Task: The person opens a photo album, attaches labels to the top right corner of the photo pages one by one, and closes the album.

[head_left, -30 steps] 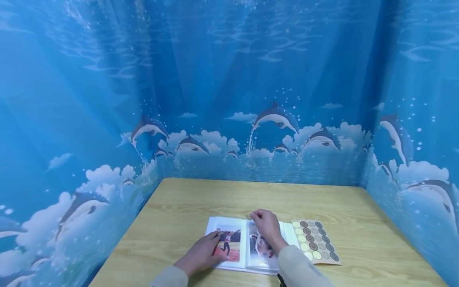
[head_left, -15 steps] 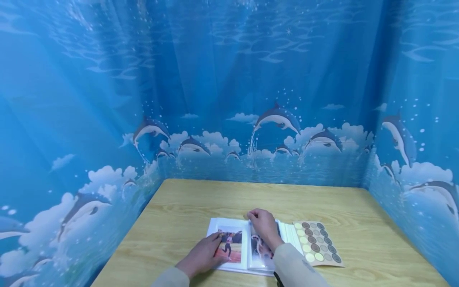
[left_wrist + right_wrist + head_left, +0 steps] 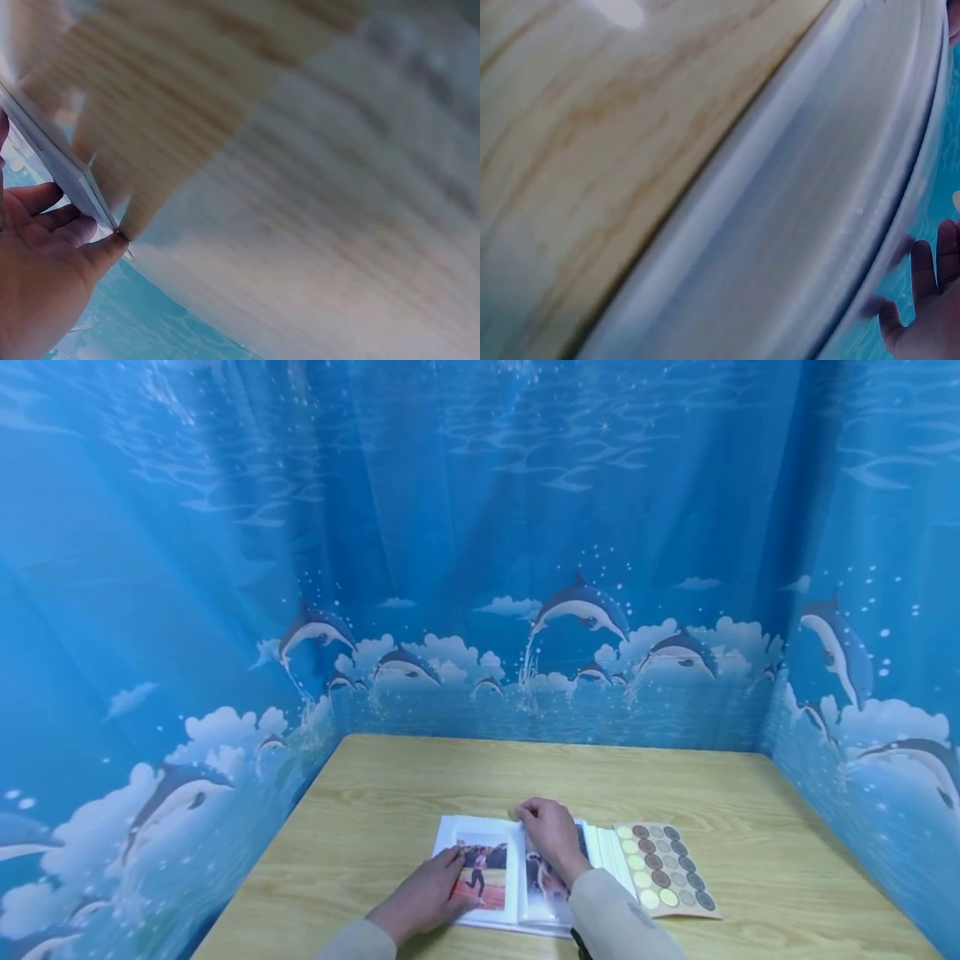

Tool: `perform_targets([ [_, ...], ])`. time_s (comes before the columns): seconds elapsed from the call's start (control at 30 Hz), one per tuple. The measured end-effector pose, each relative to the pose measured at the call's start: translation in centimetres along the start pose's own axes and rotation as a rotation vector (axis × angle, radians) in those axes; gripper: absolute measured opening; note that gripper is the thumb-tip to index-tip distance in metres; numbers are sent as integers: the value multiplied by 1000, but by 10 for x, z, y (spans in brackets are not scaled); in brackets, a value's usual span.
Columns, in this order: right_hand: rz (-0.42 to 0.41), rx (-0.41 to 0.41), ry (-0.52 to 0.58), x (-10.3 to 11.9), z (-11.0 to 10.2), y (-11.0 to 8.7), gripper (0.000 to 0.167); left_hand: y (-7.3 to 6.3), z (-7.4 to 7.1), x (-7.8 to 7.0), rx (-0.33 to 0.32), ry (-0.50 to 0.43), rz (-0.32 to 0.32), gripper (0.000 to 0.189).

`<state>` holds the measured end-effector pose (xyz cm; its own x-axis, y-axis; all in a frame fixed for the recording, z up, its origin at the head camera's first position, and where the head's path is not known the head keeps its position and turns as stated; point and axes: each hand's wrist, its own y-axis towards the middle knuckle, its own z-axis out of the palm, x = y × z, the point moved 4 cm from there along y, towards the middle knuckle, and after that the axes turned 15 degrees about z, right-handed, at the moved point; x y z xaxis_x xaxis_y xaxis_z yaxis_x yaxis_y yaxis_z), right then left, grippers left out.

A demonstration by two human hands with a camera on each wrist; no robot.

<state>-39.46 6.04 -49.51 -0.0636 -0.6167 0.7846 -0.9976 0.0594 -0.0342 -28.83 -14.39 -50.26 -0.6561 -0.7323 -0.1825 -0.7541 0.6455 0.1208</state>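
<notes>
A photo album (image 3: 446, 833) lies spread on the table, its left page showing a photo of a runner (image 3: 477, 878). My left hand (image 3: 423, 893) rests on that page with extended fingers; in the left wrist view its thumb and fingertips meet the edge of the album (image 3: 64, 169). Over the top of the right page, my right hand (image 3: 553, 837) pinches a small round tan sticker (image 3: 513, 813) between thumb and forefinger. That hand and forearm hide part of the second photo (image 3: 536, 881). The right wrist view has the right hand (image 3: 930, 315) at its lower right edge.
A sheet of round stickers (image 3: 663, 864), in yellow, brown, beige and dark grey, lies at the album's right edge. The wooden table (image 3: 540, 768) extends behind and to both sides. Blue dolphin-print curtains (image 3: 465, 693) enclose it on three sides.
The right hand with the sticker has moved slightly left over the right page and is nearly still in the last half second. The left hand stays on the left page.
</notes>
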Motion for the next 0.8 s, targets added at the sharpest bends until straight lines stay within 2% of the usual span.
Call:
perform_targets([
  [0.37, -11, 1, -18, 3, 7, 5, 16, 0, 3, 1, 2, -9, 3, 84],
  [0.8, -76, -57, -128, 0, 16, 11, 13, 1, 6, 3, 14, -14, -22, 86],
])
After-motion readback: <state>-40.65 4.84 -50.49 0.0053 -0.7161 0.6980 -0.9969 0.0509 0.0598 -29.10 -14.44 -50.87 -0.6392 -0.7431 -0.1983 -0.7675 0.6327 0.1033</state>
